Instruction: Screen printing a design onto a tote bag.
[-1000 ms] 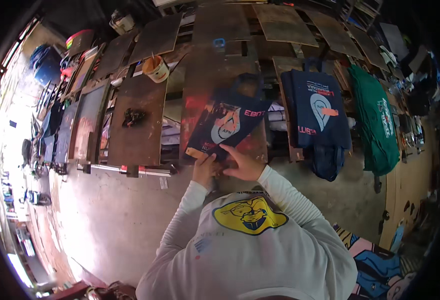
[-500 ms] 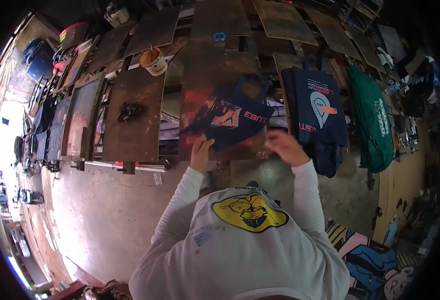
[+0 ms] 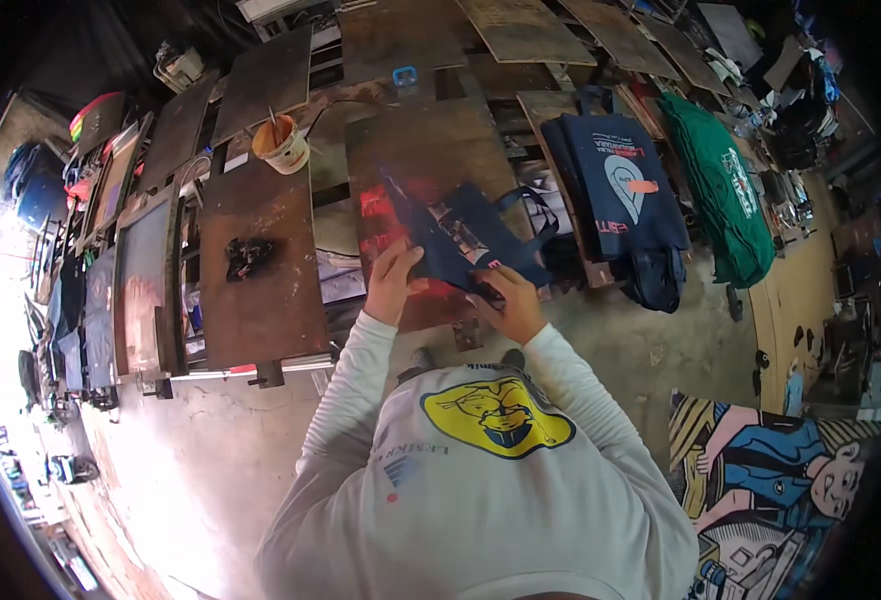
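Observation:
A navy tote bag [image 3: 481, 225] with a printed patch hangs between my two hands over a brown board [image 3: 426, 125] stained with red paint. My left hand [image 3: 391, 280] pinches the bag's left edge between thumb and fingers. At the bag's near right edge, my right hand [image 3: 513, 305] has its fingers closed on the fabric. The bag is tilted and partly folded, and its handles point to the right. Part of its print is hidden by the fold and my right hand.
A stack of navy tote bags [image 3: 611, 190] lies to the right, beside a green pile of fabric [image 3: 716, 195]. On the left board are a paint bucket [image 3: 283, 150] and a black crumpled cloth [image 3: 249, 257]. A small blue device [image 3: 404, 76] sits beyond the bag.
My right hand, which was apart from the bag, now grips its near edge. The bag has turned, its handles swinging to the right. The whole view has shifted somewhat.

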The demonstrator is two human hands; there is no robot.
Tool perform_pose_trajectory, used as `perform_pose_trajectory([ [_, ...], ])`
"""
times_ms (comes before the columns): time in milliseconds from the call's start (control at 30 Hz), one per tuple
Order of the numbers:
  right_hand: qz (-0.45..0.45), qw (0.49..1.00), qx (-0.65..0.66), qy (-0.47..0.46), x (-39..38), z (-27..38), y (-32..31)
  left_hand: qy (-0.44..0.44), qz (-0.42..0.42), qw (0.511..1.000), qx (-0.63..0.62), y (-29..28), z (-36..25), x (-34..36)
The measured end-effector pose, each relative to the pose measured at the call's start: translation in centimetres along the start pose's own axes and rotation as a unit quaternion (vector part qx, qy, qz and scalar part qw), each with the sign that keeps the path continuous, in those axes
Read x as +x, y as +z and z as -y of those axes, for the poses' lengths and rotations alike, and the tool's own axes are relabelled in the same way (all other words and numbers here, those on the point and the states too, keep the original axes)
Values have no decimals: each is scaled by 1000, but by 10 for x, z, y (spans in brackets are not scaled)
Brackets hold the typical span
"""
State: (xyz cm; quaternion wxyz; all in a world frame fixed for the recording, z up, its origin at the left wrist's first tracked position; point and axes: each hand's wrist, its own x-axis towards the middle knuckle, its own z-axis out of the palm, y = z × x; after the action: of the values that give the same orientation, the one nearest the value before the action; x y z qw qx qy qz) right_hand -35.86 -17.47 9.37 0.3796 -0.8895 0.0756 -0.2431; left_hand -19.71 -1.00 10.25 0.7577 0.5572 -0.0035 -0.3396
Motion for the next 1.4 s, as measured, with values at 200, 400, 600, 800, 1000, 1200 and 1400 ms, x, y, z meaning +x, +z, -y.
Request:
perform_pose_trajectory([
  [200,-40,999,21,14,14,6,66,133,150,971,-128,-44,-4,-15],
  [400,-25,999,2,37,33,28,80,111,107,951,267,-85,23,-6],
  [600,28,994,102,6,38,32,84,115,35,982,148,-90,26,-6],
  [800,7,990,113,82,47,30,70,102,29,978,178,-96,26,-8],
  [1000,25,998,56,32,63,33,51,124,1,977,172,-74,31,-20],
  [1200,113,992,52,-31,50,12,33,150,-104,978,103,-23,24,-51],
  [1400,183,972,118,-86,48,-8,17,247,-224,928,166,-2,41,-66],
])
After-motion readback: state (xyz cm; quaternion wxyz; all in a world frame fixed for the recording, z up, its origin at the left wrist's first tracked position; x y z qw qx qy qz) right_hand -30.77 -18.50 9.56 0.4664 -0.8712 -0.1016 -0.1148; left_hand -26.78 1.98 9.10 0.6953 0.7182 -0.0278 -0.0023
